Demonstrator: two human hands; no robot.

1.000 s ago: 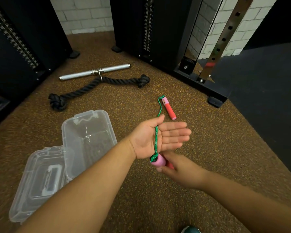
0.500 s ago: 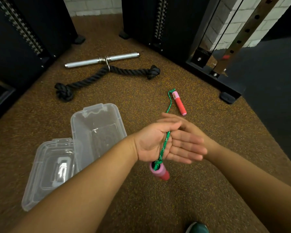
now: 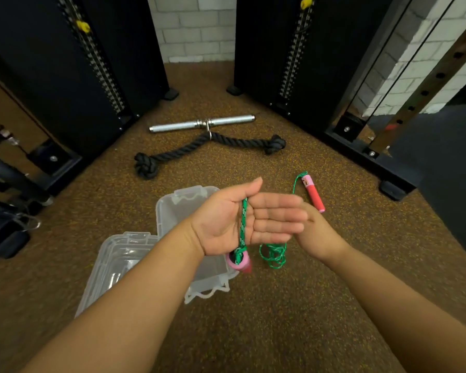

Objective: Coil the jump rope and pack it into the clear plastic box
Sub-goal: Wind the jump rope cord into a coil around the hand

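A green jump rope (image 3: pixel 243 224) runs down across the flat, upturned palm of my left hand (image 3: pixel 249 219), pinned under the thumb. One pink and red handle (image 3: pixel 238 263) dangles below that palm. My right hand (image 3: pixel 316 232) is behind the left fingers, mostly hidden; rope loops (image 3: pixel 273 254) hang beneath it. The other red handle (image 3: pixel 313 193) lies on the floor to the right, rope leading from it toward my hands. The clear plastic box (image 3: pixel 172 208) stands open on the floor under my left forearm, its lid (image 3: pixel 113 265) beside it.
A chrome bar (image 3: pixel 202 123) and a black knotted rope attachment (image 3: pixel 207 149) lie on the brown speckled floor ahead. Black weight-stack machines stand left (image 3: pixel 73 71) and right (image 3: pixel 288 57). A machine foot (image 3: pixel 393 189) sits at the right. Dark gear lies at the far left (image 3: pixel 8 219).
My right hand has moved from below the dangling handle to behind my left fingers, and loops of rope now hang there. The view has shifted right and up.
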